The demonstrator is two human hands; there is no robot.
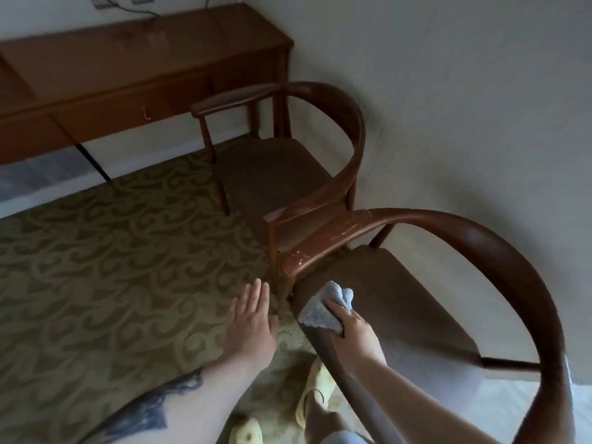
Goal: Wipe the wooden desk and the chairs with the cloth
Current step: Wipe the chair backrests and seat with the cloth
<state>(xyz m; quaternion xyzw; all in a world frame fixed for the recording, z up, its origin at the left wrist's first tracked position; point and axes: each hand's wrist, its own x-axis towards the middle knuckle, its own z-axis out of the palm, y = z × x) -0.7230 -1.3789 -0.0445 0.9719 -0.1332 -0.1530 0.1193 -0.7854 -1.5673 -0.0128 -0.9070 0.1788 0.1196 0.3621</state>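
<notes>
We see the cloth [326, 307], grey and bunched, on the front left corner of the near chair [400, 309] seat, held under the right hand [350, 334], whose fingers curl over it and grip it. The left hand [251, 318] hovers just left of the seat corner, fingers straight and close together, holding nothing, over the patterned carpet [112, 267]. The near chair's armrest [323, 248], its finish chipped, runs just above the cloth. A second chair [282, 168] stands directly behind, its arm touching or nearly touching the near one; we cannot tell which. The wooden desk [134, 68] sits well apart along the far wall. Yellow slippers [315, 389] show below the seat edge
</notes>
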